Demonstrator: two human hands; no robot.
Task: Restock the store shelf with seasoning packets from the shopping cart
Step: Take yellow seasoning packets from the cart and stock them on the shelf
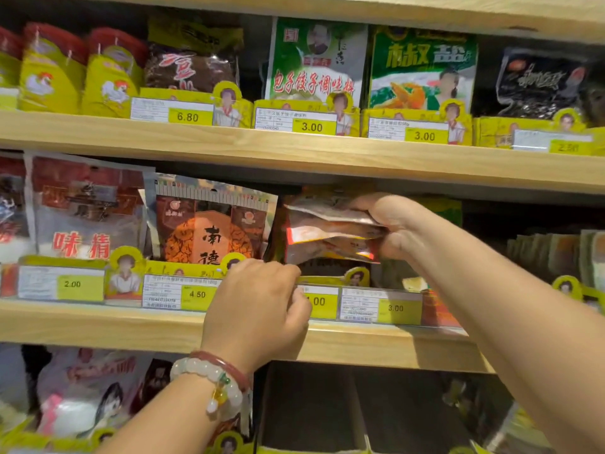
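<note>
My right hand (397,224) grips a small stack of red and silver seasoning packets (327,234) by their right end and holds them flat in the middle shelf's slot, above a yellow display tray (330,281). My left hand (262,306), with bead bracelets on the wrist, has its fingers curled on the front edge of that tray by the price tags. What the left fingers hold is hidden. The shopping cart is out of view.
Wooden shelves (294,149) carry rows of seasoning bags in yellow trays with price labels. An orange packet (209,231) stands left of the slot, a red and white bag (85,211) further left. A dark empty box (314,407) sits on the lower shelf.
</note>
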